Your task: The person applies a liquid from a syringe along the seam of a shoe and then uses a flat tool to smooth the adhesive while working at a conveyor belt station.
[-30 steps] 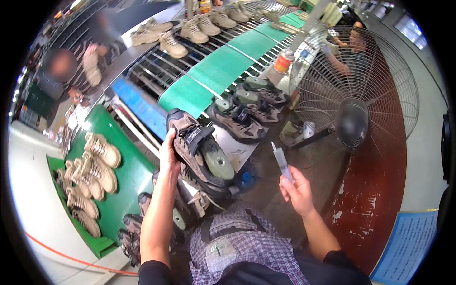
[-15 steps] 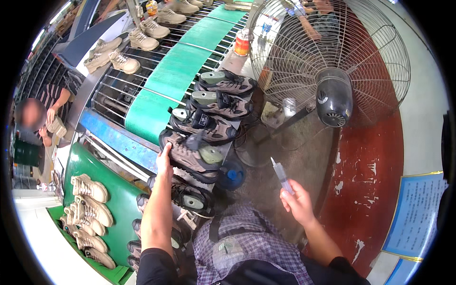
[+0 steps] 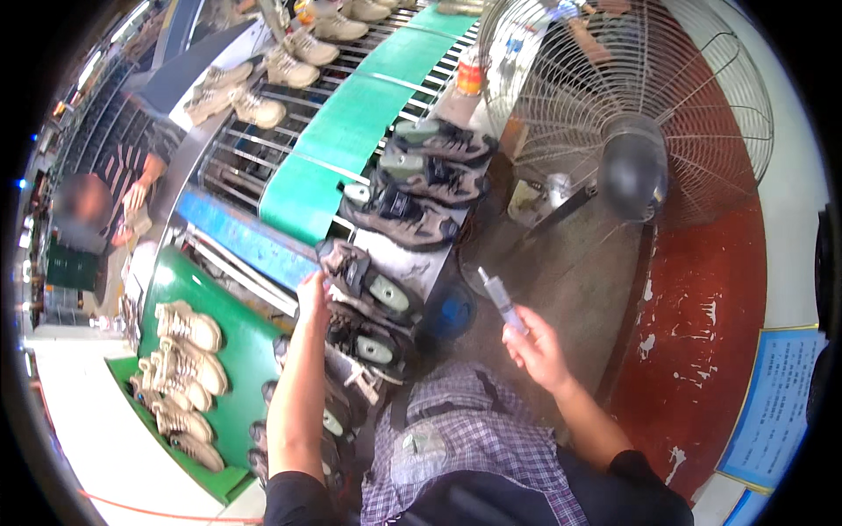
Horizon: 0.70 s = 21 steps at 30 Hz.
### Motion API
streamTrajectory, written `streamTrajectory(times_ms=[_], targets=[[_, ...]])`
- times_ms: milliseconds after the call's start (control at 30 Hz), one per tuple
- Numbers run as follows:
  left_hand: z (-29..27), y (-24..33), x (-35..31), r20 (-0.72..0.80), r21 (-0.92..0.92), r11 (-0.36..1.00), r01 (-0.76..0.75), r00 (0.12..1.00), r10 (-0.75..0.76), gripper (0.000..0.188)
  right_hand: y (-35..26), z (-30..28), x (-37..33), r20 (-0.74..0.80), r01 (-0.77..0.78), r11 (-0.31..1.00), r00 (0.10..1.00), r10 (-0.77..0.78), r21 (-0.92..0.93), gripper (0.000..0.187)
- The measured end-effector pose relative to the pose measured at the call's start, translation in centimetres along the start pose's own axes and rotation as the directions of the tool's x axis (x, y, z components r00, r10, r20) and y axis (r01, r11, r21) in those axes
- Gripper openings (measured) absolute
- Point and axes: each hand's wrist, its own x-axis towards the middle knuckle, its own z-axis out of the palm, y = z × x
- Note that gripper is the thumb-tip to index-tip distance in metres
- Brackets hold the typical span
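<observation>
1. The right grip (image 3: 537, 346) is closed, thumb and fingers pinching a slim, clear plastic syringe (image 3: 502, 298); its narrow tip points to the far left, well apart from every shoe.
2. The left grip (image 3: 312, 298) is at the left end of a brown-and-black laced shoe (image 3: 355, 267). The fingers are blurred, so I cannot tell whether they pinch the shoe, touch it or are just beside it.
3. That shoe lies left of the syringe, its opening turned to the near right and filled by a grey-green plastic shoe form (image 3: 388, 293).
4. Just on its near side is a similar dark brown-and-black shoe (image 3: 355, 326), also with a grey-green form inside.
5. On the far side, a row of three brown-and-black shoes (image 3: 399, 210) stands along a narrow, whitish worktop (image 3: 423, 267).
6. Left of that row, a long, flat green strip (image 3: 307, 180) runs to the far side over slim grey metal bars. Beige laced shoes (image 3: 289, 66) stand beyond it at the far left.
7. Left of the left forearm, more beige ankle-high shoes (image 3: 189, 329) are grouped on a glossy green sloping worktop (image 3: 237, 307).
8. At the far right is a large fan (image 3: 633, 167) with a round wire cage; left of it is an orange-and-white can (image 3: 469, 74).
</observation>
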Motion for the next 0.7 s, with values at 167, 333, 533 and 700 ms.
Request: streamTrajectory(times_ms=[167,333,533,700], targets=[[-2.2,3.0,-9.1,0.109,-0.051,0.961,-0.272,0.955,0.277,0.040,-0.1,-1.0,-1.7,-0.083,0.050,0.999,0.995,-0.051,-0.017,0.046],[-2.7,1.5,-15.1,0.229,0.074,0.908,-0.412,0.893,0.386,0.043,0.3,-3.0,-4.1,-0.175,0.081,0.995,0.981,-0.089,-0.052,0.046],[-0.3,1.9,-19.3,0.337,0.146,0.792,-0.593,0.783,0.523,0.039,1.1,-3.9,-3.9,-0.165,0.041,0.998,0.985,-0.049,-0.051,0.046],[6.0,5.2,-21.5,0.473,0.498,0.514,-0.699,0.715,0.515,0.050,1.1,-5.0,-1.9,-0.143,0.111,0.972,0.979,-0.143,-0.209,0.047]])
